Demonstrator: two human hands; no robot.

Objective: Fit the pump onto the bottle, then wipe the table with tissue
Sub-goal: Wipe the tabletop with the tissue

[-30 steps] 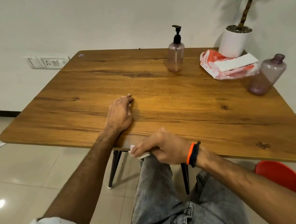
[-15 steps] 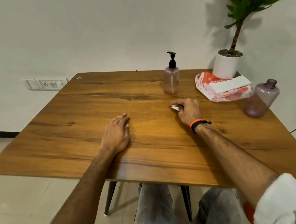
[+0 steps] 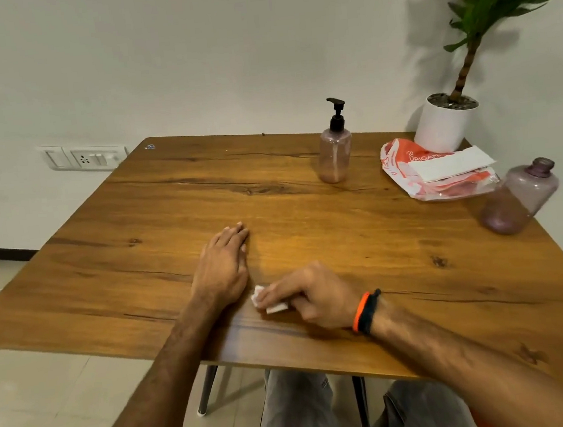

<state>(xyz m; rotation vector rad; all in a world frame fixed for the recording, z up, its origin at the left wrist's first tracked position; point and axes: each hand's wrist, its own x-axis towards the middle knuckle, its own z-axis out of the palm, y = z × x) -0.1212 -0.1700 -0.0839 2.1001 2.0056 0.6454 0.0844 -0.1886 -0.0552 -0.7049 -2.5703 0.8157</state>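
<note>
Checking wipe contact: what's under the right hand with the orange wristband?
A small folded white tissue lies under the fingers of the right hand, pressed onto the brown wooden table. Only its left edge and lower corner show; the fingers cover the rest.

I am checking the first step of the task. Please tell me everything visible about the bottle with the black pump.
The pump bottle is translucent pinkish plastic with rounded shoulders. A black pump head sits on its neck, nozzle pointing left, and a thin tube shows inside. It stands upright on the wooden table, toward the far side. Nothing else touches it.
</note>
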